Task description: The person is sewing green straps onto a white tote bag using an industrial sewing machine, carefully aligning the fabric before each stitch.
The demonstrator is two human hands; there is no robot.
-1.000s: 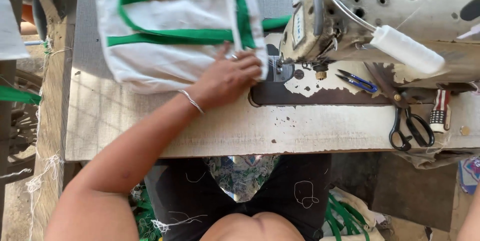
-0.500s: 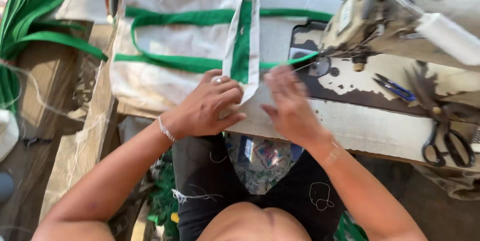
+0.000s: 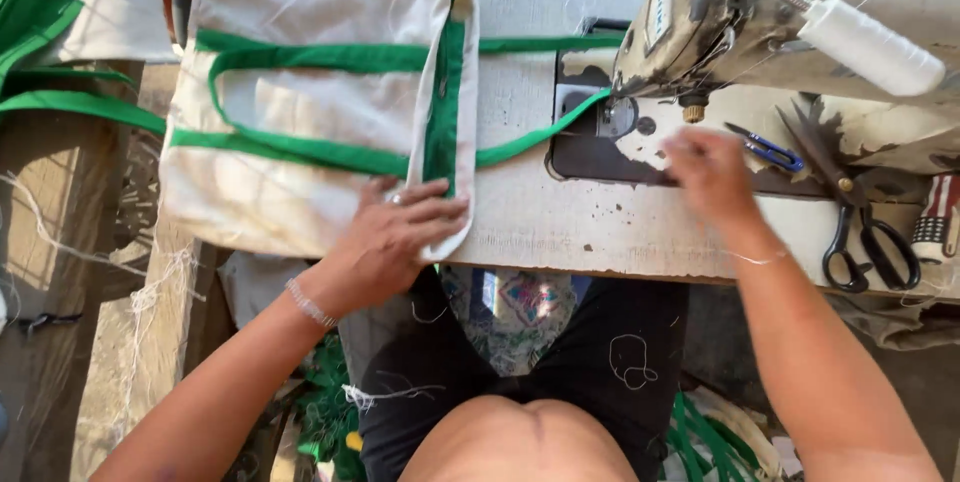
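A cream cloth bag [image 3: 300, 112] with green straps lies flat on the sewing table [image 3: 560, 222]. My left hand [image 3: 395, 237] presses on the bag's near right corner, fingers spread. A green strap [image 3: 545, 132] runs from the bag to the needle area of the worn sewing machine [image 3: 760, 32]. My right hand [image 3: 710, 177] hovers blurred over the machine bed, just left of small blue snips [image 3: 765, 150]; it holds nothing that I can see.
Black scissors [image 3: 865, 232] lie at the table's right end. A white thread cone [image 3: 870, 42] sits on the machine. Green straps and cloth [image 3: 50, 52] are piled at the left. Thread scraps and green strips litter the floor beneath my lap.
My right hand left the bag's edge and moved right toward the machine bed. My left hand stays on the bag. The camera view shifted left and down.
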